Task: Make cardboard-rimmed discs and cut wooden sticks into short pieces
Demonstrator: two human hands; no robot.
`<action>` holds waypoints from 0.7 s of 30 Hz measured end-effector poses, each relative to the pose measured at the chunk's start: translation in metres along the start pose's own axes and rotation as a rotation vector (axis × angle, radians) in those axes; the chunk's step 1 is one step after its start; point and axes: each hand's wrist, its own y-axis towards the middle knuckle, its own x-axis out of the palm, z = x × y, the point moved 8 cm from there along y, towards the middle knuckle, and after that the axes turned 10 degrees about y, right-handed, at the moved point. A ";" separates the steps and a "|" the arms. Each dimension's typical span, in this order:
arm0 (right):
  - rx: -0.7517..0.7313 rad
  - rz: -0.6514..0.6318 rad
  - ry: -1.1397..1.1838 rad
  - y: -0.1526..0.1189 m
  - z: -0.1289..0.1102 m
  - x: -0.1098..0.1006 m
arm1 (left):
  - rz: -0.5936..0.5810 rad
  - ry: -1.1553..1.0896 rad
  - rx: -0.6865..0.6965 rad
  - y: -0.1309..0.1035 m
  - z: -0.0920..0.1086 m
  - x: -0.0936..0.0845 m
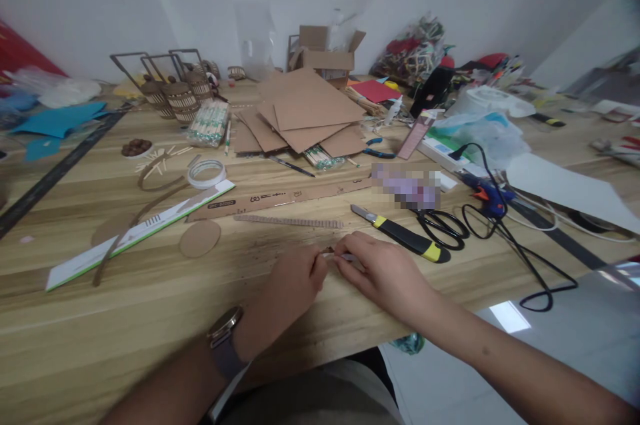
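My left hand (pixel 299 273) and my right hand (pixel 376 268) meet low over the wooden table, thumbs and fingertips pinched together. Between them shows a small pale strip (pixel 329 254), mostly hidden by the fingers, so its kind is unclear. Just beyond lies a narrow corrugated cardboard strip (pixel 290 221). To the right of my right hand rests a yellow and black utility knife (pixel 405 236) with its blade out. Black-handled scissors (pixel 443 228) lie behind the knife. A round cardboard disc (pixel 200 239) sits left of my hands.
A long printed cardboard strip (pixel 270 198) crosses the table, near a tape roll (pixel 207 172) and a white-green strip (pixel 143 233). Stacked cardboard sheets (pixel 315 108) fill the back. A blue glue gun (pixel 493 198) with a looping black cord lies right, by the table edge.
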 end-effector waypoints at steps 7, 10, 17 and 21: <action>-0.043 0.015 -0.048 -0.001 -0.004 -0.001 | 0.063 0.045 0.053 0.000 0.002 -0.002; -0.063 0.030 -0.055 -0.002 -0.006 -0.002 | 0.062 0.027 0.057 0.000 0.003 -0.001; -0.084 0.043 -0.071 -0.003 -0.009 -0.003 | 0.099 0.015 0.048 -0.001 0.003 -0.005; -0.101 0.047 -0.071 -0.002 -0.009 -0.002 | 0.148 0.048 0.053 -0.001 0.002 -0.007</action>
